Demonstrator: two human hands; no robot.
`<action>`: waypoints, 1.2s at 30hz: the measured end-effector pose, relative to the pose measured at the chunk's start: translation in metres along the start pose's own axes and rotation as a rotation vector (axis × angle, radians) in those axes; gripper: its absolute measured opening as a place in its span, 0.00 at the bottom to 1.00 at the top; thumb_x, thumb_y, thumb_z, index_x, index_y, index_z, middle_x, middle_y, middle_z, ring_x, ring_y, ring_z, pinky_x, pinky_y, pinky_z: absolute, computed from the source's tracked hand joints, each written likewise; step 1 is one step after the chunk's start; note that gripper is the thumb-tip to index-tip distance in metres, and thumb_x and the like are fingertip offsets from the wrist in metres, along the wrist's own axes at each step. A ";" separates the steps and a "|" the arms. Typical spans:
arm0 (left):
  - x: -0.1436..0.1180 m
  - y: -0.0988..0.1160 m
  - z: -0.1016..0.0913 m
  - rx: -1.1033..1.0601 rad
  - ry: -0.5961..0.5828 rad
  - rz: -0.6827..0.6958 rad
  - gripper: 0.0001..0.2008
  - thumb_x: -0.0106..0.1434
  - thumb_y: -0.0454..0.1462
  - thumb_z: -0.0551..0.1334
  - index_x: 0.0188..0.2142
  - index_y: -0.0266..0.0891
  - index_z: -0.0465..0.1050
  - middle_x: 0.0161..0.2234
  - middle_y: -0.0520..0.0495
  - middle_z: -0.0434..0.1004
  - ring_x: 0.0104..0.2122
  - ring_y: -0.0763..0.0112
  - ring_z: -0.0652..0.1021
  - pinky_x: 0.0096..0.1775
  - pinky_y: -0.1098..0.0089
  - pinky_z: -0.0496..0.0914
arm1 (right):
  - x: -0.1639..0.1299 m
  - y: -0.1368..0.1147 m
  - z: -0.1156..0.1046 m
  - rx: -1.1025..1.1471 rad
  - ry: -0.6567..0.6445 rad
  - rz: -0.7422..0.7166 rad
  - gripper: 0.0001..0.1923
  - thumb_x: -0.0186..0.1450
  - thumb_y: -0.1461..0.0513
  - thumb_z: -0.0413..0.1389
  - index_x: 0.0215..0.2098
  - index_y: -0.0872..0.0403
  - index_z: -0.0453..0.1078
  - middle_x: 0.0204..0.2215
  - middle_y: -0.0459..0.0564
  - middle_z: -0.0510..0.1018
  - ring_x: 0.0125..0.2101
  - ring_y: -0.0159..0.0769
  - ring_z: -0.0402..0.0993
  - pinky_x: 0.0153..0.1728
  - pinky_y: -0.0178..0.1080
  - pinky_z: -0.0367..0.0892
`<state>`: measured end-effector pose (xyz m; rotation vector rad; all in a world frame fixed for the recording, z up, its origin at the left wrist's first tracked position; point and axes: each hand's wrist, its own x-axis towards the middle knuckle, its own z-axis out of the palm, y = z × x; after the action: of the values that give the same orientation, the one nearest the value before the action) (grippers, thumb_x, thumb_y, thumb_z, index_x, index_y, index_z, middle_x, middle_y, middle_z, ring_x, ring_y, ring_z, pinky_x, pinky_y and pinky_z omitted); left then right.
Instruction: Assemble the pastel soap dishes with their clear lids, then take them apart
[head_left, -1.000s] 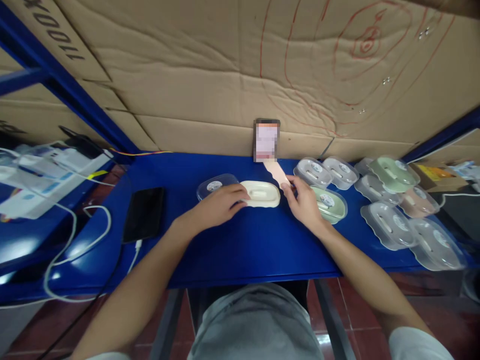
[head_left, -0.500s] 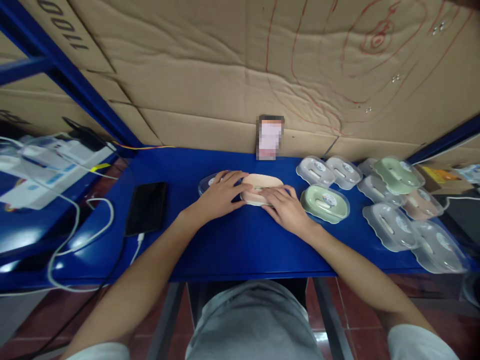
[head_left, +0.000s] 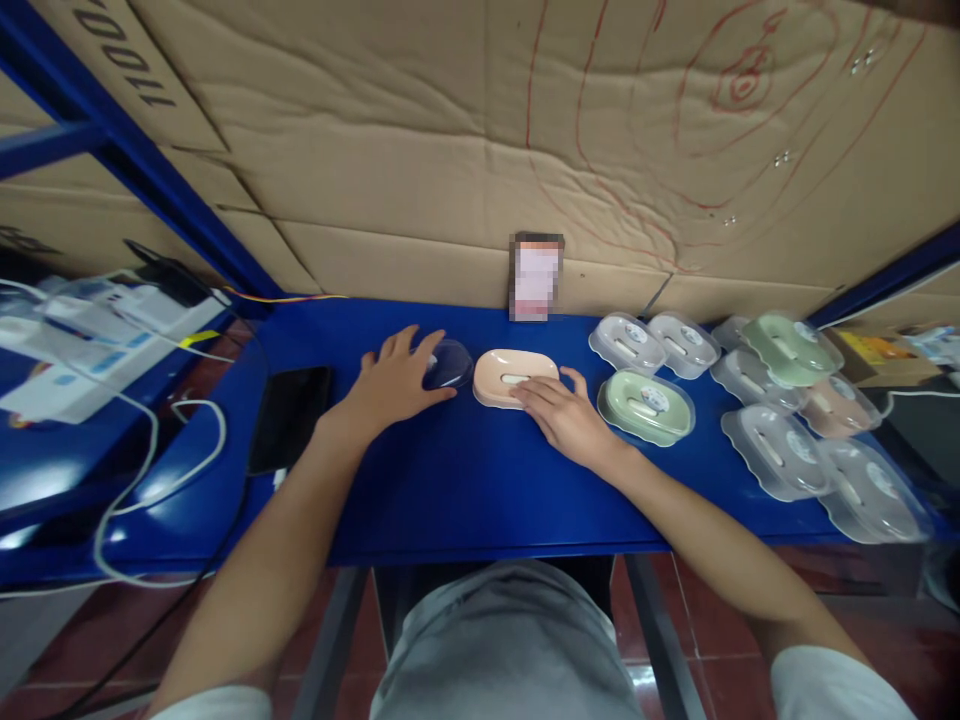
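A pink oval soap dish [head_left: 510, 374] lies on the blue table [head_left: 465, 480] in the middle. My right hand [head_left: 562, 415] rests on its near right edge, fingers flat. Just left of it sits a clear plastic lid [head_left: 448, 362]. My left hand [head_left: 394, 378] covers the lid's left side with spread fingers laid on it. A green soap dish with a clear cover [head_left: 645, 405] stands right of my right hand.
Several more covered soap dishes, clear, green and pink, crowd the right end [head_left: 780, 400]. A black phone [head_left: 291, 415] with a white cable lies at the left. A small upright card [head_left: 535, 277] leans on the cardboard wall [head_left: 480, 150] behind.
The pink tray was set onto the cream base. My left hand moved off the dish to the clear lid on the left. My right hand stays on the dish.
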<state>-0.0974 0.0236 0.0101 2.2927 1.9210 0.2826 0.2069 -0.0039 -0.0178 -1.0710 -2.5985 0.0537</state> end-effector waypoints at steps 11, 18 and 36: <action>-0.003 0.032 0.007 -0.325 0.048 0.415 0.38 0.69 0.60 0.63 0.72 0.49 0.64 0.74 0.40 0.62 0.72 0.47 0.65 0.70 0.45 0.61 | 0.000 -0.002 -0.001 0.186 0.159 0.089 0.46 0.77 0.56 0.55 0.82 0.44 0.30 0.80 0.58 0.41 0.79 0.52 0.41 0.73 0.61 0.56; -0.002 0.038 0.031 -0.220 0.020 0.505 0.39 0.72 0.57 0.62 0.76 0.51 0.56 0.79 0.38 0.45 0.77 0.44 0.53 0.72 0.41 0.56 | 0.000 0.011 0.003 0.205 0.045 0.032 0.46 0.77 0.58 0.57 0.82 0.41 0.33 0.79 0.57 0.50 0.77 0.49 0.48 0.73 0.59 0.59; 0.005 0.032 0.040 -0.245 0.050 0.549 0.40 0.73 0.58 0.60 0.76 0.42 0.56 0.77 0.32 0.53 0.76 0.45 0.56 0.73 0.44 0.56 | -0.003 0.023 0.010 0.297 0.061 0.066 0.47 0.75 0.55 0.60 0.82 0.44 0.36 0.80 0.59 0.45 0.77 0.48 0.46 0.73 0.56 0.58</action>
<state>-0.0566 0.0238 -0.0216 2.6030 1.1532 0.5966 0.2209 0.0114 -0.0317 -1.0299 -2.4035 0.4027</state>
